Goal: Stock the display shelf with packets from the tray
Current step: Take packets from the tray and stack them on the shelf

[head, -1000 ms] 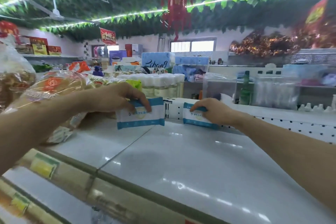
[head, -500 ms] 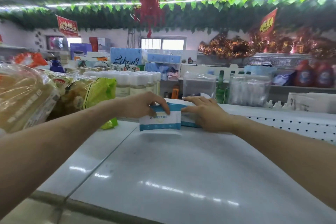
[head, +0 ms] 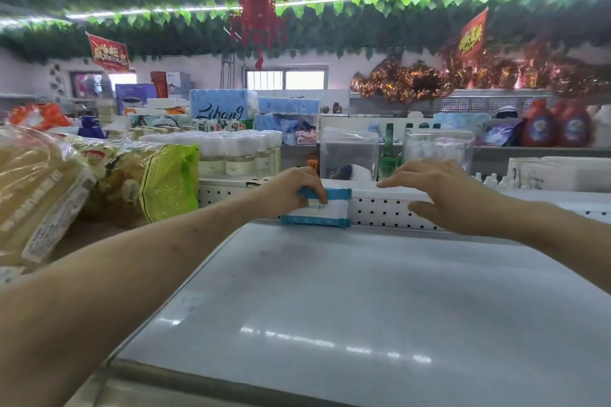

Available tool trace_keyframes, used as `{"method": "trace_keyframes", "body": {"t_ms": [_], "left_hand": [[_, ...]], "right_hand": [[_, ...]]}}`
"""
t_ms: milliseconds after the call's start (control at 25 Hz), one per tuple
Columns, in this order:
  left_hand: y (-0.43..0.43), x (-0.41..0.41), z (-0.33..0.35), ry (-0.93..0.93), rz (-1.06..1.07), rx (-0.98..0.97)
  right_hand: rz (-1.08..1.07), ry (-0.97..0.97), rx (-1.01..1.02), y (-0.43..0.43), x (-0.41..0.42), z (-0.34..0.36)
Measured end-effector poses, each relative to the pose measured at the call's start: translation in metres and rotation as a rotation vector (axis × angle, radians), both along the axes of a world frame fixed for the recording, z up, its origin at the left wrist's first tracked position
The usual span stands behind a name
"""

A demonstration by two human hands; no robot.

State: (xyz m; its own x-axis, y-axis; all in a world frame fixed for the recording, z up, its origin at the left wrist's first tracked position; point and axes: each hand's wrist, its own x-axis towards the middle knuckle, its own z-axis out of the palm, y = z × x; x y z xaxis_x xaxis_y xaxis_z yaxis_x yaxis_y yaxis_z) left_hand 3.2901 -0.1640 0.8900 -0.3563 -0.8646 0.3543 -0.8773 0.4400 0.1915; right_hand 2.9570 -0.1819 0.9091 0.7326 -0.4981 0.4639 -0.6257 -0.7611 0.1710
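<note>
One packet, white with blue bands, is what we have in hand. It stands at the very back of the display shelf, its bottom edge on the grey shelf surface and its back against the perforated back panel.

Our left hand grips it by the upper left corner, fingers curled down over the front and pinching the top band. We judge this hold is there to keep the thin pack upright while it is squared to the panel. Our right hand holds nothing. Its fingers are straight and spread, hovering over the panel's top rim just right of the packet and not touching it, probably ready to steady or straighten it.

The packet rests on one long edge, so its long axis runs left to right along the panel. Its printed face looks out at us, as a shopper would want. A blue edge at its right side may belong to a second pack behind it, but we cannot tell.

Bagged bread crowds the shelf's left end, which likely explains the spot chosen.
</note>
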Motion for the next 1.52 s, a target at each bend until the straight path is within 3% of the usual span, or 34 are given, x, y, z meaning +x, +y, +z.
{"method": "trace_keyframes", "body": {"t_ms": [160,400,680,800,960,1240,1360,1520], "left_hand": [[-0.008,-0.014,-0.004,-0.081,0.083,-0.103],[-0.006,-0.011,0.002,-0.042,0.126,-0.067],[0.076,0.008,0.023,0.004,0.259,-0.109],[0.149,0.017,0.022,0.013,0.391,-0.087],[0.264,0.034,0.012,-0.006,0.571,-0.100],[0.474,0.061,-0.024,-0.042,0.909,-0.082],[0.559,0.059,-0.078,0.009,1.018,0.053],[0.674,0.033,-0.198,0.138,1.123,0.349]], "right_hand": [[-0.001,0.015,-0.004,0.009,-0.019,-0.002],[0.015,0.040,0.021,0.020,-0.026,0.001],[0.144,0.094,0.077,0.039,0.007,0.010],[0.300,0.178,0.039,0.056,0.056,0.012],[0.562,0.173,0.135,0.112,0.132,0.014],[0.986,0.226,0.156,0.272,0.235,-0.004],[1.102,0.376,0.168,0.334,0.268,-0.063],[1.153,0.694,0.290,0.417,0.295,-0.198]]}}
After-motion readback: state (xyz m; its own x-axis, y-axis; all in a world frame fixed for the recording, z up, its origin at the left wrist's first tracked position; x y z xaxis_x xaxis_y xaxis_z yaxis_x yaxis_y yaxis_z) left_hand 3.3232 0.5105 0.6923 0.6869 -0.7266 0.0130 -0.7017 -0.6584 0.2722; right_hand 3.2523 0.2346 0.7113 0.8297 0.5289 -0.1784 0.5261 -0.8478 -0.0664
